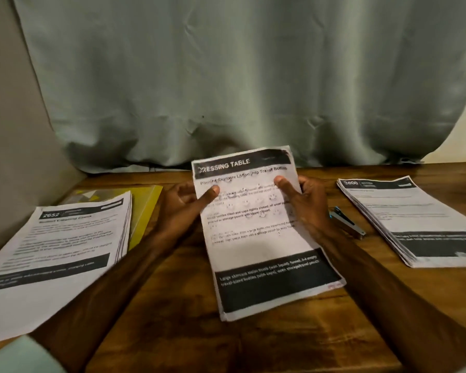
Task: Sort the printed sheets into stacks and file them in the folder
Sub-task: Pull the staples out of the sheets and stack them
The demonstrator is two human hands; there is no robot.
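Since their heading likely decides the pile, the Dressing Table sheets [264, 238] are held tilted over the wooden table [172, 319], left hand [183, 208] and right hand [304, 203] each pinching a side edge, between the 2652 stack [51, 251] and 3800 stack [414, 219], yellow folder [145, 203] farther back.

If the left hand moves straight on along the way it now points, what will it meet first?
The left hand grips the printed white sheets. Carrying them on, forward and rightward, it would probably first reach the grey-green cloth curtain behind the wooden table. Depth is unclear.
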